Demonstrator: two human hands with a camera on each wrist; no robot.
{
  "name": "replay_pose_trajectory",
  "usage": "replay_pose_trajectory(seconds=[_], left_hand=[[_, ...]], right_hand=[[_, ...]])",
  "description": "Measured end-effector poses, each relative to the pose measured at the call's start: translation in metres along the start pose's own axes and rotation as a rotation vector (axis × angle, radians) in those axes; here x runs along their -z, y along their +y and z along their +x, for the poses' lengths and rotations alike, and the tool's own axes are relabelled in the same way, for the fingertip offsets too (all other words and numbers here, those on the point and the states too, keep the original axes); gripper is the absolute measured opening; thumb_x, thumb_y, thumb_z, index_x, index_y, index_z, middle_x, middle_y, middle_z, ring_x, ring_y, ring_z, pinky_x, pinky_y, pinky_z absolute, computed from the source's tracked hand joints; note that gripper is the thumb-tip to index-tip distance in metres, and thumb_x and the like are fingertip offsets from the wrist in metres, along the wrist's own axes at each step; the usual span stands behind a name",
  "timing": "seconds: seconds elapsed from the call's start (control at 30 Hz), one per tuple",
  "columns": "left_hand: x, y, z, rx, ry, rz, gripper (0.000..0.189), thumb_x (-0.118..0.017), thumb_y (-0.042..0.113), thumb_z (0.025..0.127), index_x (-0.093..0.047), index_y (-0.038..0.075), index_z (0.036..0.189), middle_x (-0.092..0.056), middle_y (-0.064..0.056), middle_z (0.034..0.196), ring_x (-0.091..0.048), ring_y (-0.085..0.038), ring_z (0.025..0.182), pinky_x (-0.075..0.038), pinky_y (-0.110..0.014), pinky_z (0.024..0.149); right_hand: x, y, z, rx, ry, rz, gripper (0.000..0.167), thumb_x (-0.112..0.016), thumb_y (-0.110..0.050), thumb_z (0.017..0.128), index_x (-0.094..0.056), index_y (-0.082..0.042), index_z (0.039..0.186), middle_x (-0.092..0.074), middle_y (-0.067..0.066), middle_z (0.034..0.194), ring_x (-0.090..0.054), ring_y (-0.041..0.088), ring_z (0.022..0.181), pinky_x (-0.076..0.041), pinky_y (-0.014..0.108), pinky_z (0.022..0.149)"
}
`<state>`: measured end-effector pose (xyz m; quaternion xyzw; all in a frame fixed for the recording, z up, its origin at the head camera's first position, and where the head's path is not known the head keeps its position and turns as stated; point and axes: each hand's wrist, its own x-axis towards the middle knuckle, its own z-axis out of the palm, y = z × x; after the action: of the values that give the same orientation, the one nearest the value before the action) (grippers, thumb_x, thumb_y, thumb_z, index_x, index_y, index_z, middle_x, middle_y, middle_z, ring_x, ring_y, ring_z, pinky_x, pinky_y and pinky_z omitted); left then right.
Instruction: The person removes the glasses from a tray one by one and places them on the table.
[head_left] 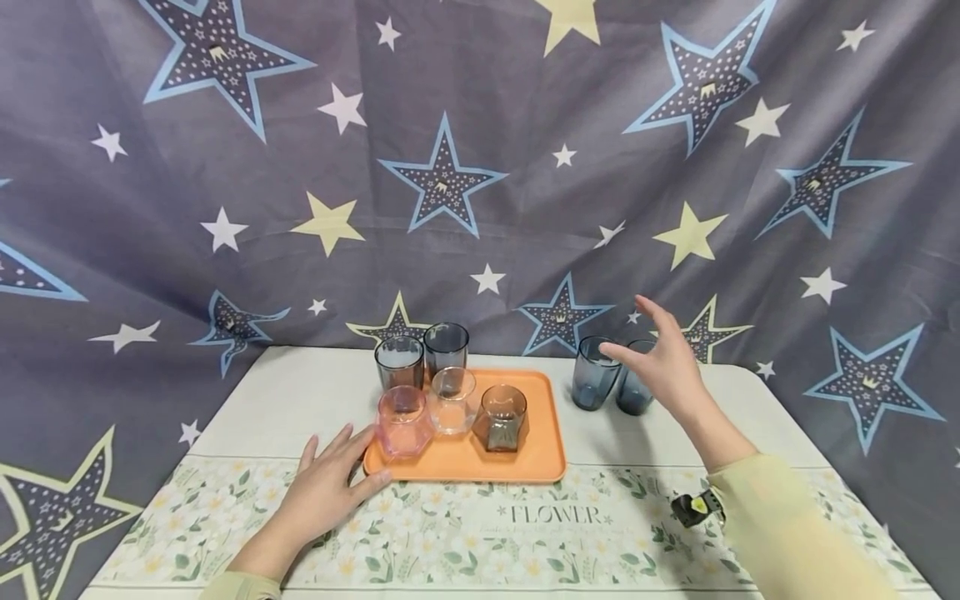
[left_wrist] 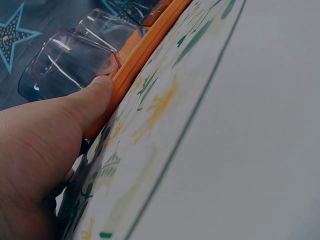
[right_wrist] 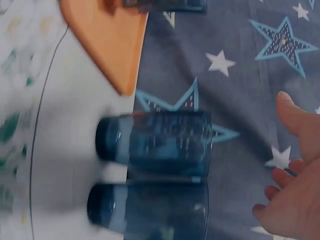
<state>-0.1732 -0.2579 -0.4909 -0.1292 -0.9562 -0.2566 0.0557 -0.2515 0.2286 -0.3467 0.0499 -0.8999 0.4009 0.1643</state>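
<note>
My left hand (head_left: 326, 492) rests at the front left corner of an orange tray (head_left: 543, 454), its thumb touching the rim in the left wrist view. Several glasses stand at the tray: a pink glass (head_left: 403, 429) closest to that hand, a clear glass (head_left: 453, 408), a brown glass (head_left: 502, 425), and two dark glasses (head_left: 400, 367) at the back left. Right of the tray, two blue glasses (head_left: 592, 383) stand upright side by side. Above them my right hand (head_left: 671, 367) hovers, thumb and fingers spread apart, holding nothing; the right wrist view shows a gap between it and the glasses.
A white table (head_left: 247, 408) carries a floral band with the word FLOWER along its front. Behind it hangs a grey curtain (head_left: 510, 225) printed with stars, close to the table's back edge. A black strap device (head_left: 693, 507) is on the right wrist.
</note>
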Motion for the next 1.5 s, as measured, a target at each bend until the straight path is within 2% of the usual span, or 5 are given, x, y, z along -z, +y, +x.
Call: replay_pose_trajectory(seconds=[0.33,0.5,0.63,0.97,1.5], left_hand=[[-0.001,0.000,0.000,0.006,-0.006,0.005,0.086,-0.071,0.060,0.105,-0.051,0.002,0.165,-0.055,-0.023,0.162,-0.036,-0.051,0.158,-0.001,-0.080,0.126],[0.000,0.000,0.001,-0.001,-0.004,0.006,0.086,-0.071,0.060,0.104,-0.050,0.002,0.165,-0.055,-0.024,0.162,-0.036,-0.051,0.158,-0.001,-0.080,0.126],[0.000,0.001,-0.001,0.000,-0.008,0.000,0.085,-0.071,0.059,0.105,-0.051,0.002,0.165,-0.055,-0.024,0.162,-0.036,-0.051,0.158,-0.001,-0.079,0.126],[0.001,0.002,0.000,-0.004,0.000,0.004,0.084,-0.072,0.058,0.105,-0.051,0.002,0.164,-0.055,-0.024,0.161,-0.036,-0.051,0.158,-0.001,-0.079,0.126],[0.000,0.001,0.001,0.004,-0.008,0.001,0.085,-0.071,0.059,0.105,-0.050,0.003,0.165,-0.054,-0.023,0.163,-0.035,-0.049,0.160,-0.001,-0.079,0.126]], right_hand=[[-0.045,-0.033,0.008,0.066,-0.088,0.146,0.099,-0.092,-0.032,0.095,-0.035,-0.012,0.174,-0.039,0.012,0.175,-0.032,0.036,0.163,-0.027,0.060,0.131],[-0.069,-0.049,0.012,0.102,-0.134,0.212,0.098,-0.094,-0.030,0.093,-0.039,-0.012,0.172,-0.044,0.009,0.173,-0.036,0.029,0.162,-0.028,0.051,0.133],[-0.087,-0.061,0.013,0.111,-0.179,0.256,0.099,-0.095,-0.031,0.092,-0.040,-0.015,0.172,-0.044,0.006,0.173,-0.036,0.027,0.162,-0.029,0.051,0.132],[-0.118,-0.090,0.020,0.135,-0.246,0.294,0.096,-0.094,-0.031,0.093,-0.042,-0.014,0.171,-0.048,0.007,0.171,-0.038,0.026,0.161,-0.028,0.050,0.133],[-0.159,-0.108,0.030,0.127,-0.314,0.253,0.094,-0.093,-0.032,0.094,-0.041,-0.018,0.172,-0.047,0.003,0.172,-0.038,0.027,0.161,-0.033,0.052,0.130]])
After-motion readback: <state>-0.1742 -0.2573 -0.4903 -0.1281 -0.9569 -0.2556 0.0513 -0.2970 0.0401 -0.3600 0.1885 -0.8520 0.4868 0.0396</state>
